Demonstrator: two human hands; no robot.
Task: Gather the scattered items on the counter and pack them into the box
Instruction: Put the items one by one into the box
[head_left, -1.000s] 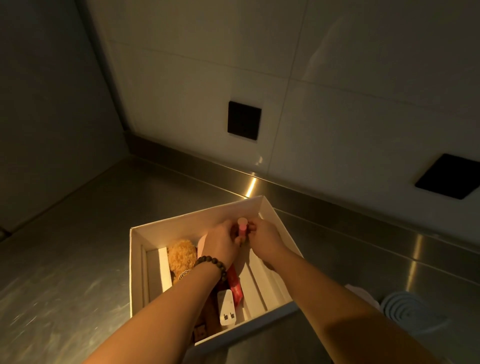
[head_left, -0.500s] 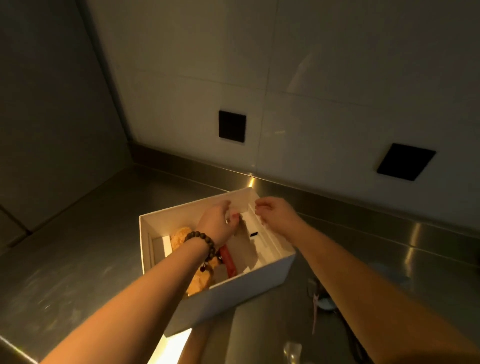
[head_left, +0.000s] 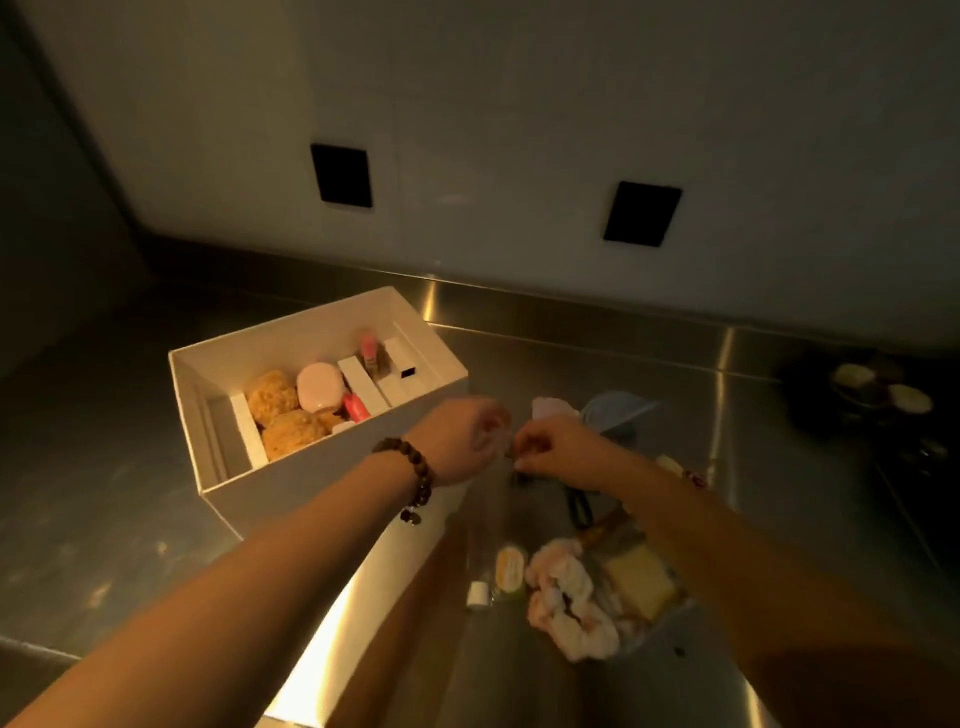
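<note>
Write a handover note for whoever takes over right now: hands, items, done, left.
Left hand and right hand: together over the steel counter right of the box; blurred, so any grip is unclear.
White cardboard box: holds a fuzzy tan plush toy, a round pink case, a red tube and a pink lipstick.
Left on the counter: pink scrunchie, clear bottle with yellow label, yellow block, black clip, blue item.
</note>
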